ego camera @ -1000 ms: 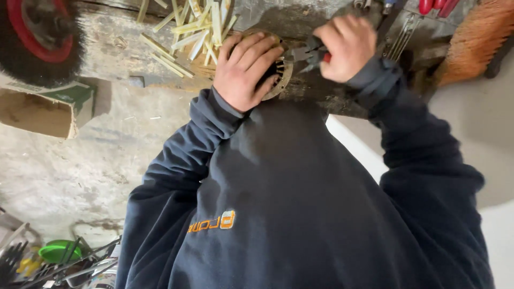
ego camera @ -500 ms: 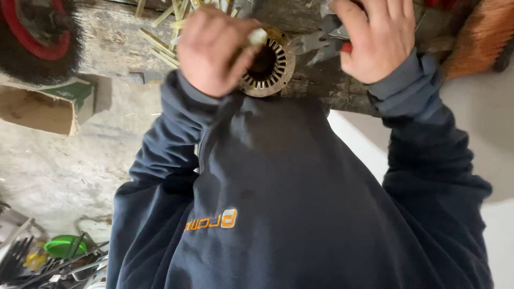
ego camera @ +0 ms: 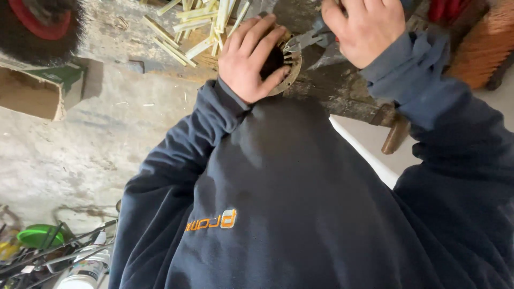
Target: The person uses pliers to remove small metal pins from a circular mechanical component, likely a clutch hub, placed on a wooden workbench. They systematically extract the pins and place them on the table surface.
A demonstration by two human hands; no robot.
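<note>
My left hand (ego camera: 250, 60) grips a round slotted metal ring (ego camera: 289, 68), a motor stator core, on the edge of a worn wooden bench (ego camera: 342, 93). My right hand (ego camera: 365, 29) holds grey pliers (ego camera: 309, 38) with red handles, and their jaws touch the ring's upper right rim. My dark blue sweatshirt fills the lower part of the view. Most of the ring is hidden under my left fingers.
Several pale yellow strips (ego camera: 201, 27) lie scattered on the bench beyond my left hand. A black wheel with a red hub (ego camera: 40, 24) and a cardboard box (ego camera: 37, 88) sit at the left. A brush (ego camera: 482, 45) lies at right, a hammer handle (ego camera: 396, 134) sticks out, and clutter (ego camera: 59, 257) covers the floor.
My left hand has dropped back onto the ring and wrapped around it. The pliers' jaws have come down onto the ring's rim.
</note>
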